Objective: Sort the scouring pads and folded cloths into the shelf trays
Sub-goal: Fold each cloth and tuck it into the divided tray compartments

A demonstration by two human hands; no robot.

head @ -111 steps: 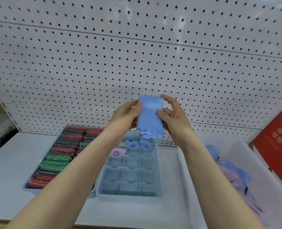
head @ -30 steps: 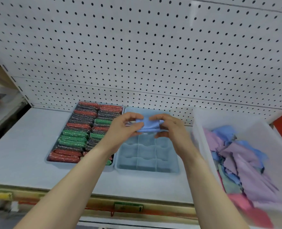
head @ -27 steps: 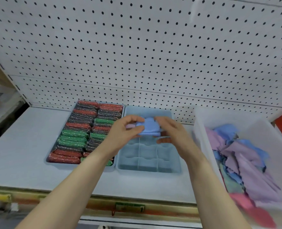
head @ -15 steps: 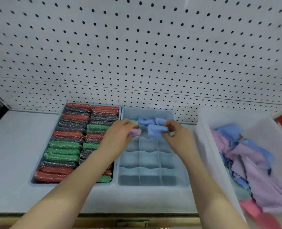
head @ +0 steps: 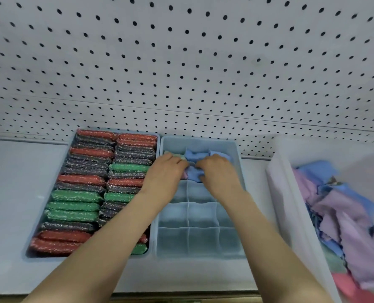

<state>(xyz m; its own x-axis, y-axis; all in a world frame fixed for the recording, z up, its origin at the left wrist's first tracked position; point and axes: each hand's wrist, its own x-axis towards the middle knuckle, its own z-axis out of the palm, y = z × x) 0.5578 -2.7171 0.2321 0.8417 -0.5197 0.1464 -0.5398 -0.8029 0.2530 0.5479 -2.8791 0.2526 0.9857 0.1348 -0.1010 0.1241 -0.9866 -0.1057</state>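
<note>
Both hands, left [head: 167,171] and right [head: 217,171], fingers curled on blue cloth [head: 193,173] (in divider tray [head: 236,154]).

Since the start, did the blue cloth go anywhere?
Yes. The blue cloth went down, from up in front of the pegboard into the divided tray. Both hands, left and right, press it into a middle cell.

Premises: retail shop display bay. Evidence: white perforated pegboard backing [head: 181,62] above a grey shelf [head: 11,193]; stock merchandised in trays, packaged scouring pads [head: 83,193] in ordered rows; a translucent bin [head: 291,204] of loose cloths [head: 345,215].
</note>
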